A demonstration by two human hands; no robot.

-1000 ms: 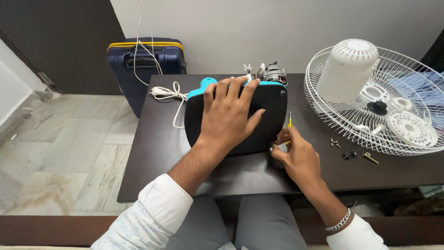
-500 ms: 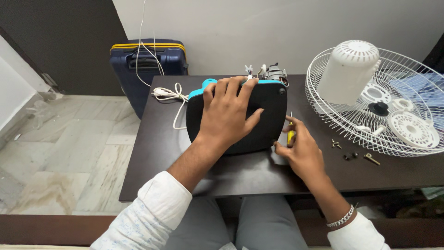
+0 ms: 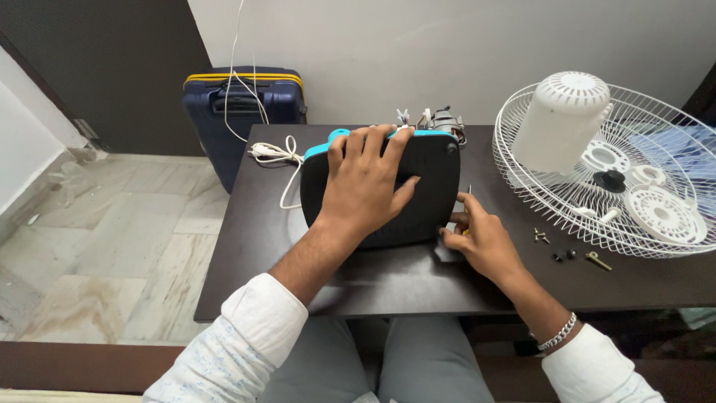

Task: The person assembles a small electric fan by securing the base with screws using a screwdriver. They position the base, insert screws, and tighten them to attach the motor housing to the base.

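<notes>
My left hand (image 3: 365, 186) lies flat, fingers spread, on the black underside of a fan base (image 3: 432, 190) with a turquoise rim, which is tipped up on the dark table (image 3: 253, 246). My right hand (image 3: 481, 239) is closed around a small yellow-handled screwdriver (image 3: 468, 195) at the base's lower right corner. Only the thin metal shaft shows above the fingers. A grey motor with wires (image 3: 441, 119) sticks out behind the base.
A white wire fan guard (image 3: 537, 190) at the right holds a white motor cover (image 3: 561, 123) and plastic parts. Loose screws (image 3: 563, 254) and a brass piece (image 3: 597, 260) lie near it. A white power cord (image 3: 272, 154) trails left. A blue suitcase (image 3: 242, 104) stands behind.
My right hand has closed further around the screwdriver, hiding its yellow handle, and sits nearer the base's corner. The left hand stays pressed on the base.
</notes>
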